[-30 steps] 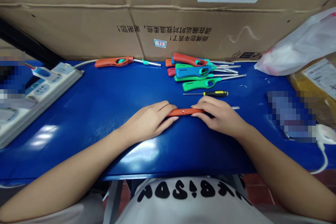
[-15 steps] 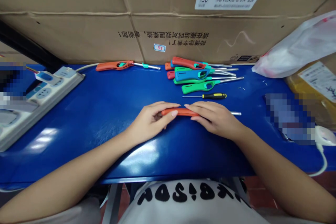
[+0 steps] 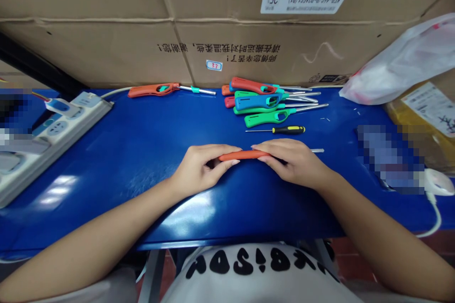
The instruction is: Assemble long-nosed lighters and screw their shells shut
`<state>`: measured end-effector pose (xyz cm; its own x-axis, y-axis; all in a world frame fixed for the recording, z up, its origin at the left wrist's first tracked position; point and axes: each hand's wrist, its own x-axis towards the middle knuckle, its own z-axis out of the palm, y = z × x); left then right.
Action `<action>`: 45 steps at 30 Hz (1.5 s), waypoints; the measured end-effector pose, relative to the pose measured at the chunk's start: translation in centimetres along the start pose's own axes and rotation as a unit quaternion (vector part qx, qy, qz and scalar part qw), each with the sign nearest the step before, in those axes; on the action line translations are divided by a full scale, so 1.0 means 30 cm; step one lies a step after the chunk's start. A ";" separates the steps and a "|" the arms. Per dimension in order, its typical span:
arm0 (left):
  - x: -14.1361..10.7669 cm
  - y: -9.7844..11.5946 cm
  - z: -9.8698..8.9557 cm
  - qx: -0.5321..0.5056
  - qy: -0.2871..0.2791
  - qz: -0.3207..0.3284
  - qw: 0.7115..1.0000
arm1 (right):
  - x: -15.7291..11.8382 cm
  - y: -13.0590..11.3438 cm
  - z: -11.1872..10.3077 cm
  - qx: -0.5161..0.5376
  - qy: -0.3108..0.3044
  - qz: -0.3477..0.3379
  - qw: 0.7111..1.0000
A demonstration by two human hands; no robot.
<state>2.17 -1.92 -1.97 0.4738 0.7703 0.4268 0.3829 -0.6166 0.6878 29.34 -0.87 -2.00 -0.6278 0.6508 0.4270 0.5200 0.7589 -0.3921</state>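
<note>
Between my two hands lies an orange long-nosed lighter (image 3: 243, 155), level and roughly parallel to the table's front edge. My left hand (image 3: 204, 166) is closed on the butt of its handle, thumb in front and fingers behind. The other end is pinched by my right hand (image 3: 293, 161), which hides the trigger part; the metal tip pokes out to the right of it. Just beyond my right hand rests a screwdriver (image 3: 288, 130) with a black and yellow handle. Farther back is a pile of red, blue and green lighters (image 3: 261, 101).
An orange lighter (image 3: 152, 90) lies alone at the back left. A white power strip (image 3: 76, 116) runs along the left side. Cardboard (image 3: 124, 52) walls off the back. On the right are a plastic bag (image 3: 398, 64), a yellow-taped parcel (image 3: 426, 113) and a blurred-out object (image 3: 389, 158).
The orange lighter has turned slightly in my hands, so a narrower side faces me. My left hand has shifted a little toward me. The rest of the table is unchanged.
</note>
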 end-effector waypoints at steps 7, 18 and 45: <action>0.006 -0.018 -0.022 -0.002 -0.012 -0.045 0.999 | -0.011 0.044 -0.048 -0.061 -0.051 0.043 0.996; 0.026 -0.023 -0.023 -0.048 -0.035 -0.130 0.990 | -0.007 0.053 -0.034 -0.041 -0.073 0.059 0.995; 0.016 -0.056 0.001 0.050 -0.081 -0.003 0.995 | -0.044 0.156 -0.066 -0.206 0.027 0.176 0.962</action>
<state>1.79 -0.51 -2.94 0.5903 0.7426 0.3163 0.4598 -0.6315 0.6244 33.75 1.87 -2.77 -0.3448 0.8613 0.3732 0.8876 0.4285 -0.1689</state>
